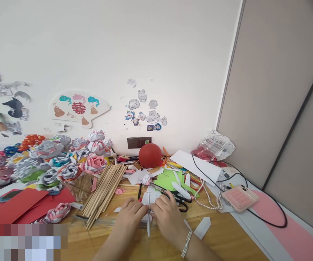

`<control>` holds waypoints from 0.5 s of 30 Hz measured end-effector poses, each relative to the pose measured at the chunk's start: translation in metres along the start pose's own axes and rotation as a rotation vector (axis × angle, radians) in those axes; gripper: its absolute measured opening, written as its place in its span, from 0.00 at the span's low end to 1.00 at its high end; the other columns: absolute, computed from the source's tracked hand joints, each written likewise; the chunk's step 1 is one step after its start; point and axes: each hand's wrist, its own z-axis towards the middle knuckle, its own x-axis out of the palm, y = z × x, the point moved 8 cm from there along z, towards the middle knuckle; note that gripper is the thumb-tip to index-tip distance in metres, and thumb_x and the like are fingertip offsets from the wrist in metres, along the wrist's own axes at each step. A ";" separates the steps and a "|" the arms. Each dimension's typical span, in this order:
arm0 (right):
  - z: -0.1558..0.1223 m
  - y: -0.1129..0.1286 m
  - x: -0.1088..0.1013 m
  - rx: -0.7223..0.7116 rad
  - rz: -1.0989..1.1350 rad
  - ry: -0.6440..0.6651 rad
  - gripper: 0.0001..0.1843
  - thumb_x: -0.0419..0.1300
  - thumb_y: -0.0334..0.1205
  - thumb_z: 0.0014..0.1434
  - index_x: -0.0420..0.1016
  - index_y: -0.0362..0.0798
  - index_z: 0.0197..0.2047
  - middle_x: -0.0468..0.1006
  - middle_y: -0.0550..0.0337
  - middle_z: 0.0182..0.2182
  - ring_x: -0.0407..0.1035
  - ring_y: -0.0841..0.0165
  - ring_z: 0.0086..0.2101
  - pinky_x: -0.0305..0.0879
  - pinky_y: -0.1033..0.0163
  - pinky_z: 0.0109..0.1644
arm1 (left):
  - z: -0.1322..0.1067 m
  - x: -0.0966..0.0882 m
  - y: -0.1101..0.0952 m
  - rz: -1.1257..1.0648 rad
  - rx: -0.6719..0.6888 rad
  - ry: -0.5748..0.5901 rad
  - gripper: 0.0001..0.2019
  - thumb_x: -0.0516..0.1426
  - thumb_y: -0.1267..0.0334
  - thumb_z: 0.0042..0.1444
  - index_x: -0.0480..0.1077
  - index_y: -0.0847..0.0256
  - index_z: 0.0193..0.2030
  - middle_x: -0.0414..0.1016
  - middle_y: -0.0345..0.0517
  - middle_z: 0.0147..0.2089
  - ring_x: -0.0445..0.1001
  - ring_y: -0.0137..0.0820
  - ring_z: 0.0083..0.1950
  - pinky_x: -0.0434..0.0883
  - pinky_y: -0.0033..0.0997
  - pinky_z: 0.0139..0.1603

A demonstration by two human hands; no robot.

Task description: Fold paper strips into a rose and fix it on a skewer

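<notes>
My left hand (131,214) and my right hand (165,214) meet at the front middle of the wooden table, both with fingers closed on a small folded piece of white paper (148,229). The paper stands edge-on between my fingertips, so its full shape is hidden. A bracelet circles my right wrist. Just beyond my hands lie black-handled scissors (182,204) and green paper (168,180). A cut white paper strip (202,227) with a pointed end rests to the right of my right wrist.
Wooden sticks (104,192) lie in a bundle on the left, beside many folded paper flowers (93,164) and red paper (23,204). A red ball-shaped object (150,155) sits by the wall. At right are a pearl string (206,206), a phone (240,198) and a black cable (283,217).
</notes>
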 end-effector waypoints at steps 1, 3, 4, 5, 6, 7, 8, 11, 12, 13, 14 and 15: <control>0.000 0.000 -0.002 -0.010 0.006 -0.005 0.06 0.52 0.29 0.58 0.66 0.48 0.31 0.68 0.63 0.28 0.60 0.67 0.34 0.44 0.52 0.56 | 0.000 -0.001 0.000 -0.007 -0.005 -0.005 0.08 0.52 0.76 0.54 0.65 0.61 0.28 0.72 0.41 0.27 0.68 0.32 0.30 0.64 0.35 0.38; 0.001 -0.001 -0.006 -0.026 0.025 -0.010 0.08 0.52 0.28 0.57 0.65 0.48 0.29 0.68 0.63 0.27 0.60 0.67 0.34 0.45 0.53 0.55 | 0.001 -0.004 -0.001 -0.023 -0.017 -0.028 0.10 0.50 0.74 0.56 0.63 0.61 0.25 0.71 0.40 0.25 0.67 0.31 0.28 0.64 0.34 0.36; 0.001 -0.001 -0.008 -0.031 0.036 -0.010 0.08 0.52 0.28 0.57 0.65 0.48 0.29 0.68 0.64 0.26 0.59 0.68 0.33 0.45 0.54 0.55 | 0.001 -0.006 -0.001 -0.037 -0.020 -0.038 0.10 0.49 0.74 0.57 0.63 0.61 0.26 0.70 0.40 0.25 0.67 0.31 0.28 0.64 0.33 0.35; 0.001 -0.002 -0.009 -0.035 0.049 -0.008 0.09 0.51 0.28 0.57 0.65 0.48 0.28 0.68 0.64 0.26 0.59 0.68 0.33 0.45 0.54 0.55 | 0.001 -0.007 -0.002 -0.056 -0.018 -0.045 0.10 0.48 0.74 0.58 0.64 0.61 0.27 0.70 0.40 0.26 0.67 0.31 0.28 0.64 0.33 0.35; 0.002 -0.002 -0.011 -0.037 0.060 -0.004 0.09 0.51 0.28 0.57 0.66 0.49 0.29 0.68 0.64 0.26 0.59 0.68 0.33 0.46 0.54 0.55 | 0.002 -0.008 -0.002 -0.076 -0.009 -0.049 0.10 0.46 0.73 0.59 0.64 0.61 0.30 0.71 0.40 0.27 0.67 0.31 0.29 0.64 0.32 0.35; 0.002 -0.002 -0.011 -0.038 0.070 0.004 0.08 0.51 0.28 0.57 0.66 0.49 0.30 0.68 0.63 0.26 0.59 0.67 0.34 0.47 0.54 0.55 | 0.002 -0.009 -0.002 -0.094 0.007 -0.047 0.10 0.46 0.72 0.60 0.65 0.61 0.32 0.71 0.41 0.28 0.68 0.32 0.30 0.64 0.32 0.35; 0.002 -0.002 -0.012 -0.036 0.077 0.012 0.08 0.51 0.29 0.58 0.67 0.49 0.31 0.68 0.63 0.27 0.59 0.67 0.34 0.47 0.54 0.54 | 0.001 -0.009 -0.002 -0.108 0.023 -0.040 0.09 0.46 0.71 0.61 0.65 0.61 0.34 0.72 0.42 0.30 0.68 0.32 0.32 0.64 0.33 0.36; 0.002 -0.002 -0.011 -0.006 0.108 0.031 0.05 0.51 0.32 0.57 0.67 0.49 0.36 0.69 0.60 0.31 0.60 0.65 0.37 0.47 0.52 0.55 | 0.001 -0.007 0.000 -0.110 0.039 -0.030 0.07 0.46 0.68 0.61 0.65 0.60 0.37 0.72 0.43 0.32 0.69 0.34 0.34 0.64 0.34 0.38; 0.001 -0.002 -0.011 0.007 0.120 0.035 0.05 0.51 0.33 0.57 0.66 0.49 0.37 0.69 0.60 0.33 0.60 0.65 0.38 0.46 0.52 0.55 | 0.000 -0.007 0.000 -0.105 0.036 -0.035 0.08 0.46 0.69 0.61 0.65 0.60 0.37 0.72 0.43 0.32 0.68 0.34 0.34 0.63 0.34 0.37; 0.001 -0.002 -0.010 0.017 0.129 0.038 0.05 0.52 0.34 0.57 0.66 0.49 0.37 0.69 0.59 0.34 0.60 0.64 0.38 0.46 0.51 0.56 | 0.000 -0.006 0.000 -0.101 0.033 -0.045 0.08 0.46 0.69 0.61 0.65 0.60 0.36 0.72 0.43 0.32 0.68 0.33 0.33 0.63 0.34 0.37; 0.000 -0.002 -0.009 0.020 0.131 0.039 0.05 0.52 0.35 0.57 0.66 0.49 0.38 0.69 0.59 0.34 0.60 0.64 0.39 0.45 0.51 0.56 | 0.000 -0.006 0.000 -0.101 0.034 -0.052 0.09 0.45 0.70 0.61 0.65 0.60 0.35 0.72 0.43 0.32 0.67 0.33 0.33 0.63 0.34 0.37; 0.000 -0.001 -0.009 0.015 0.128 0.038 0.05 0.52 0.35 0.57 0.66 0.49 0.38 0.70 0.59 0.34 0.60 0.64 0.39 0.45 0.50 0.56 | -0.001 -0.006 -0.001 -0.103 0.039 -0.058 0.09 0.45 0.71 0.61 0.65 0.60 0.33 0.72 0.43 0.31 0.67 0.33 0.33 0.63 0.33 0.36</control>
